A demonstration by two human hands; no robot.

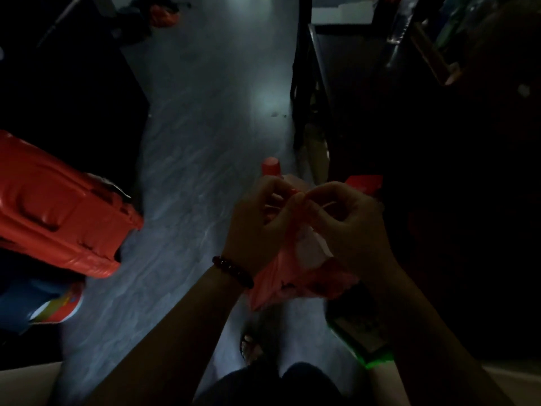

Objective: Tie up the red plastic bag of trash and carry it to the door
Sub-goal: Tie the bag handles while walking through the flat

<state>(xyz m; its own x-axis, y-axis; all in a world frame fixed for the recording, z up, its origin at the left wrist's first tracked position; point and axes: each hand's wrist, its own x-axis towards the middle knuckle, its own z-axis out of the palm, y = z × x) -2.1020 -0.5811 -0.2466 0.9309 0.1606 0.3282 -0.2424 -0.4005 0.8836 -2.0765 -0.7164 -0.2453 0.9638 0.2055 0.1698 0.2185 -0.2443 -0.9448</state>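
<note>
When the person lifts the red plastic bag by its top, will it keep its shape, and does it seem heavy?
Probably floppy: the red plastic bag looks like thin film, bunched and wrinkled where the left hand and right hand pinch its top. Likely light, since both hands seem to hold it up by pinching alone. It may sag around its pale contents.

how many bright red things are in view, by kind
red plastic bag: 2, one being tied, one far down the floor
big red plastic item, left: 1
red cap: 1
red flat piece, right: 1
total: 5
</note>
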